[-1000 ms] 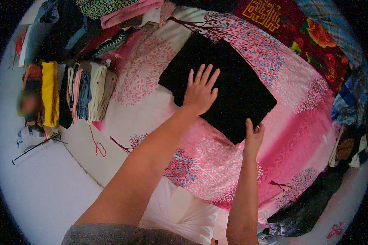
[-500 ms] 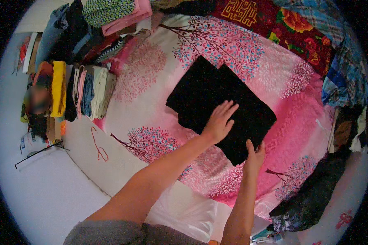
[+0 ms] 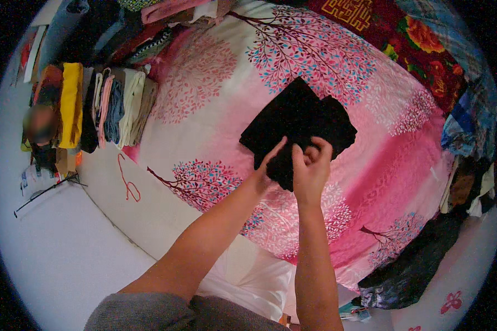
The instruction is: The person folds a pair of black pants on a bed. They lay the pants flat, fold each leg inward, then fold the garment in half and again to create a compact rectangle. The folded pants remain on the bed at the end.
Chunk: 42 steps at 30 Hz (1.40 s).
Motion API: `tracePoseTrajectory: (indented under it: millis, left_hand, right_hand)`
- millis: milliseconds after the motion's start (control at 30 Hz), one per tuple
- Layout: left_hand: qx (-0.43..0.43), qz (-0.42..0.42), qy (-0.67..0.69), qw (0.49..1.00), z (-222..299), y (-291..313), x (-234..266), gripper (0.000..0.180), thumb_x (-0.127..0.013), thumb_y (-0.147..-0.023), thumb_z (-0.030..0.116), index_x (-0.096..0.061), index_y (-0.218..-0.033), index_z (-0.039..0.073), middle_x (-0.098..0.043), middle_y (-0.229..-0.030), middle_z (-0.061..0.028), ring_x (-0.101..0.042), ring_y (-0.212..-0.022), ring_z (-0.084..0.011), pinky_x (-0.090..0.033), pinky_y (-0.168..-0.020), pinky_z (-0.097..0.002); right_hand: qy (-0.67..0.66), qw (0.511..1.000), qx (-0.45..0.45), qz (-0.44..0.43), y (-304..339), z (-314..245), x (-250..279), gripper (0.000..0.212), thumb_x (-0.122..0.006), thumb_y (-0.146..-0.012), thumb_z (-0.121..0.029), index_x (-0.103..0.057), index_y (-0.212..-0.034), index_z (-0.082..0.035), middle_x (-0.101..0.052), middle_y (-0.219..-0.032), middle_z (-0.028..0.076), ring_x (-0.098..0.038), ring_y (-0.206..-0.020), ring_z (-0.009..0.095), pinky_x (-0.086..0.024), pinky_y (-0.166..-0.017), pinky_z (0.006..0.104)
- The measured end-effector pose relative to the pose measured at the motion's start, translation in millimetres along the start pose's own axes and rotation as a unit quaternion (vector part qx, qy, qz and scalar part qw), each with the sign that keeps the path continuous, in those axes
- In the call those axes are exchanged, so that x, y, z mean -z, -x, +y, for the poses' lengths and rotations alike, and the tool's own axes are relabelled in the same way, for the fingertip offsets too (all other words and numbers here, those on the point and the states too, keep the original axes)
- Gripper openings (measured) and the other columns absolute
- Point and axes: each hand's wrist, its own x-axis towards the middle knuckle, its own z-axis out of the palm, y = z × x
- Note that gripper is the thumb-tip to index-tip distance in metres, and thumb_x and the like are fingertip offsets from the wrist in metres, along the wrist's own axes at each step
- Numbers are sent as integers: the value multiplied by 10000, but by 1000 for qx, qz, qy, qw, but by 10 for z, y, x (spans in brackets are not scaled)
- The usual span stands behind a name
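A folded black garment (image 3: 292, 116) lies on a pink and white bedspread with printed trees; its exact kind does not show. My left hand (image 3: 265, 170) grips its near left edge, with one finger stretched along the fabric and the others mostly hidden by it. Close beside it, my right hand (image 3: 311, 171) is closed on the gathered near part, fingers bent and thumb pressed in. The right part of the cloth is bunched and doubled over toward the left.
Folded clothes stand in a row at the left, among them a yellow one (image 3: 71, 105). A red floral cloth (image 3: 425, 60) and blue plaid cloth (image 3: 464, 124) lie at the far right. Dark clothing (image 3: 411, 265) rests at the near right. A red hanger (image 3: 128, 179) lies at the bed's left edge.
The garment's right part has been brought in leftward, making it smaller and bunched. My right hand has moved left and up with it; my left hand has drawn back to its near left edge.
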Motion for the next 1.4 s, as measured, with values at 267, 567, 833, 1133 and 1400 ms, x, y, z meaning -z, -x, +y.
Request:
tracePoseTrajectory:
  millis: [267,567,833,1133,1400]
  left_hand:
    - [-32,352,-124,927,379,457,-337,486,-486,-945,529,-565,-1222,137,-637,-1109,-39,-606,-951,-207,-500,-839,-341]
    - [-323,345,-751,461,723,351,-556,395,-669,-870,288,-572,-1138,14,-649,-1055,-165,-611,-999,-315,-486,-879,-410]
    - [-226,310,-828,410,962,-30,-636,328,-669,-852,273,-588,-1035,14,-650,-985,-163,-629,-913,-349,-497,-772,-444]
    - [-266,315,-787,459,879,-33,-565,227,-636,-871,222,-587,-1008,48,-647,-958,-156,-633,-845,-356,-506,-741,-445]
    - [-308,279,-823,387,869,-56,-621,202,-603,-882,168,-603,-1056,66,-632,-993,-148,-604,-954,-356,-490,-830,-457]
  right_hand:
    - [68,992,-43,-98,-647,399,-202,194,-534,-975,-128,-546,-1122,-1,-665,-747,77,-632,-591,120,-508,-536,241]
    - [45,989,-86,-114,-661,413,-255,200,-508,-988,-109,-543,-1166,-26,-661,-752,78,-631,-584,115,-502,-508,237]
    - [6,985,-112,-130,-677,370,-240,202,-494,-999,-120,-540,-1178,-37,-643,-737,69,-604,-551,112,-487,-493,223]
    - [28,983,-117,-135,-637,363,-133,201,-502,-995,-126,-564,-1170,-50,-620,-698,53,-561,-497,102,-463,-448,222]
    - [9,984,-127,-123,-696,377,-168,177,-513,-991,-128,-583,-1132,-48,-608,-658,55,-551,-471,104,-453,-425,226]
